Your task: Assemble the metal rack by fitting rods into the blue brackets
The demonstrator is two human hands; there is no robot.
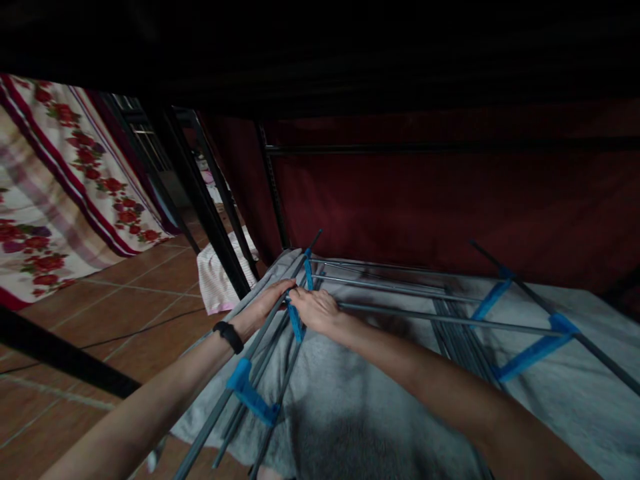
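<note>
A frame of thin grey metal rods (400,312) with blue plastic connectors lies on a grey blanket (350,413). My left hand (267,303), with a black band on the wrist, grips a long rod at the frame's left side. Right beside it, my right hand (316,311) closes on a blue connector (295,321) where a cross rod meets that side. Another blue connector (251,395) sits lower on the same side. Two more blue connectors (530,350) hold the right side.
A dark red cloth wall (425,200) stands behind the frame. Black metal posts (200,200) rise at the left. A floral sheet (60,187) hangs far left over brown floor tiles (125,293). A pink-white cloth (217,277) lies by the posts.
</note>
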